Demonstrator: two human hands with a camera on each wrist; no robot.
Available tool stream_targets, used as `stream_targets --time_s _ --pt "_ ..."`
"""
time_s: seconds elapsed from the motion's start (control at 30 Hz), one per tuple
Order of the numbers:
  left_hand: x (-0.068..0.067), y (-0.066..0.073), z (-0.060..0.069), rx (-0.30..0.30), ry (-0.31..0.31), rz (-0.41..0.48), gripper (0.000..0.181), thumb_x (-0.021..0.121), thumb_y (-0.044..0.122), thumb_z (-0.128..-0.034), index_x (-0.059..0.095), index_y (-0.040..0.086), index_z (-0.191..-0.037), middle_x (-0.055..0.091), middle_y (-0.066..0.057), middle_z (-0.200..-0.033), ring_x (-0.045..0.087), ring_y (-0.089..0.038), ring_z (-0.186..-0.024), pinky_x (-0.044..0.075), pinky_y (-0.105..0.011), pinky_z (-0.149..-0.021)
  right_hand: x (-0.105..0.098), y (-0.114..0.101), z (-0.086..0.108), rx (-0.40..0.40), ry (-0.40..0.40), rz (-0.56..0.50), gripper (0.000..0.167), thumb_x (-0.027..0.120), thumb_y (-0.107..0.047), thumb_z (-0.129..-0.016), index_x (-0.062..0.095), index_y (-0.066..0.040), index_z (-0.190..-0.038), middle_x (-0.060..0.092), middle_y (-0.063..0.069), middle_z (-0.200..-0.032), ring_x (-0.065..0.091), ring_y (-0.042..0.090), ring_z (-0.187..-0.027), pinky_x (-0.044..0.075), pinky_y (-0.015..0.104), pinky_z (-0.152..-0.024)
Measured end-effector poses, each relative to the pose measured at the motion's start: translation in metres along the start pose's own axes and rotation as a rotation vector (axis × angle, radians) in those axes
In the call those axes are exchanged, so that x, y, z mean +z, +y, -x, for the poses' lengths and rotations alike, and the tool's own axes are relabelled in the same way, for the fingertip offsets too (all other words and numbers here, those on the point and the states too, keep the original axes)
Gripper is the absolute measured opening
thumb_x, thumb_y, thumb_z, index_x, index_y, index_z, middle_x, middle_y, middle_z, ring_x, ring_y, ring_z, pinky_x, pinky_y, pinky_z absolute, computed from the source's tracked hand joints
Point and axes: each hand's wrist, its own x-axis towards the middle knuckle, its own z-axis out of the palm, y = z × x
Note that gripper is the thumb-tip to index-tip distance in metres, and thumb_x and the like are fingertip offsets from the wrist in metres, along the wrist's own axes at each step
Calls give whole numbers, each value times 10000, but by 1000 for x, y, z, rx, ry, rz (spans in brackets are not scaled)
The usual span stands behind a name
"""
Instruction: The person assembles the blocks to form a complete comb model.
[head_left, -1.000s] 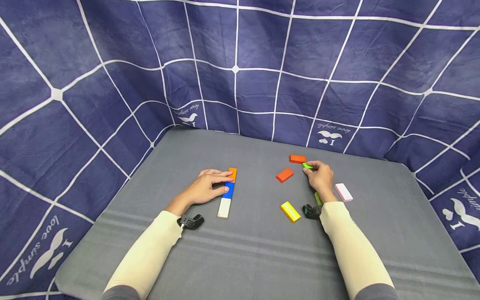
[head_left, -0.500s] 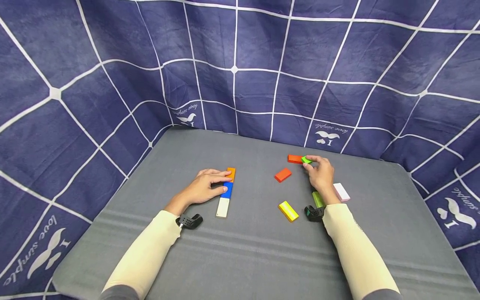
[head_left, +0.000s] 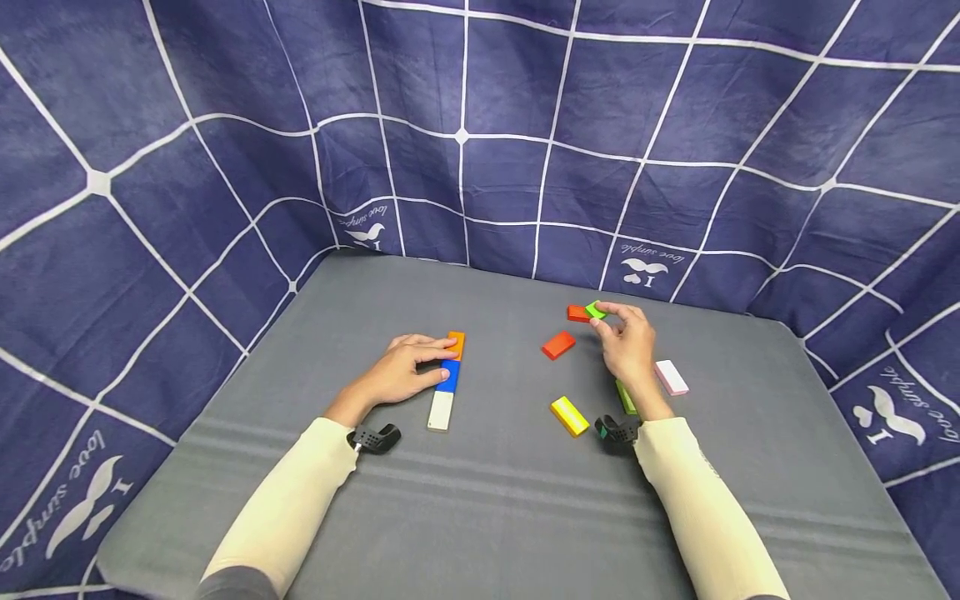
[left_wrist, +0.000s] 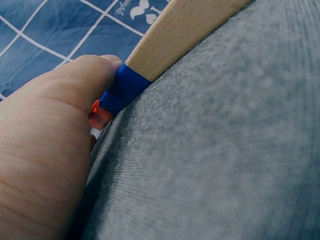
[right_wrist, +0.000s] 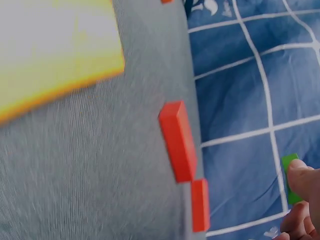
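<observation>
Evidently, the left hand (head_left: 397,371) rests, fingers extended, on an orange block (head_left: 458,337) and blue block (head_left: 448,379), already lined end to end with a wood-sided white block (head_left: 440,412); the right hand (head_left: 630,346) pinches a green block (head_left: 595,310) above the tabletop (head_left: 502,517). Smooth rectangular red blocks (head_left: 558,345), yellow block (head_left: 569,416), olive block (head_left: 626,398), pink-white block (head_left: 671,377) lie unaligned.

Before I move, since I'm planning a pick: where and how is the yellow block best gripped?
Probably grip the yellow block mid-length, across its two long sides, from above: it lies flat and on its own, leaving both long sides free. The right hand is nearer but pinches the bright green block.
</observation>
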Motion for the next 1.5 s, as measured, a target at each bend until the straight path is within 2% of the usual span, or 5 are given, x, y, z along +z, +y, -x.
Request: stream_targets --time_s 0.37,0.6,0.87,1.13,1.5 --pt "-1 -4 -3 2 -7 5 406 683 404 -948 654 313 -1343 516 139 -1504 472 -168 -1344 201 -504 -1156 -2 -35 25 -63 -54 -74 257 777 -139 -880 746 -113 -1134 673 88 -1121 532 114 -695 376 161 -604" --pt "-3 -4 -4 6 -8 -6 421 676 429 -948 651 304 -1349 522 135 -1500 469 -172 -1348 215 -501 -1148 0 -65 44 -120 -103 -188 257 778 -140 -882 749 -130 -1137 668 67 -1088 515 138 -680 400 150 -610" --pt "-7 -3 -6 -1 -3 -21 425 672 432 -949 645 308 -1354 525 126 -1499 469 -193 -1350 206 -497 -1156 3 -98 60 -170 -132 -315 264 785 -115 -870 758 -143 -1131 658 61 -1159 513 127 -677 408 136 -618" --pt "-1 -3 -4 -5 -4 -11 442 669 437 -951 628 310 -1373 515 149 -1501 466 -166 -1354 190 -493 -1175 22 -104 85 -183 -232 -327 251 801 -103 -846 768 -143 -1091 653 50 -1086 490 77 -645 400 179 -591" --pt "1 -4 -2 -14 -7 -2 443 665 447 -951 632 307 -1370 521 126 -1501 473 -183 -1341 209 -509 -1156 42 -121 118 -196 -385 -402 240 790 -151 -867 754 -153 -1104 648 47 -1150 510 64 -657 438 200 -588"
